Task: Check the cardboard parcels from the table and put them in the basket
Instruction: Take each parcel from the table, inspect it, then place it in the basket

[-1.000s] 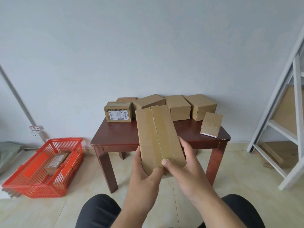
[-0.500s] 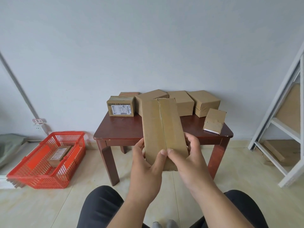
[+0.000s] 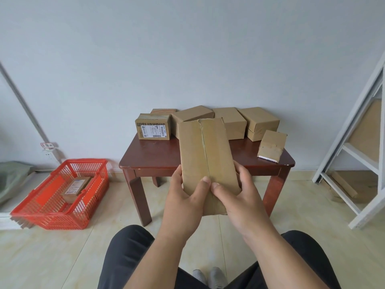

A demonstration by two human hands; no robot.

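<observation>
Since a second ago we have turned the long parcel [image 3: 205, 155] from a lean to the left to nearly upright, its long axis running up and away from us with the taped seam facing us (the top end now overlaps the boxes behind). Our left hand [image 3: 183, 203] and right hand [image 3: 239, 197] clamp its lower end from either side, thumbs almost meeting on the seam, in front of the table [image 3: 158, 157]. Further out, the red basket [image 3: 56, 213] on the floor to the left holds one labelled parcel [image 3: 76, 188].
</observation>
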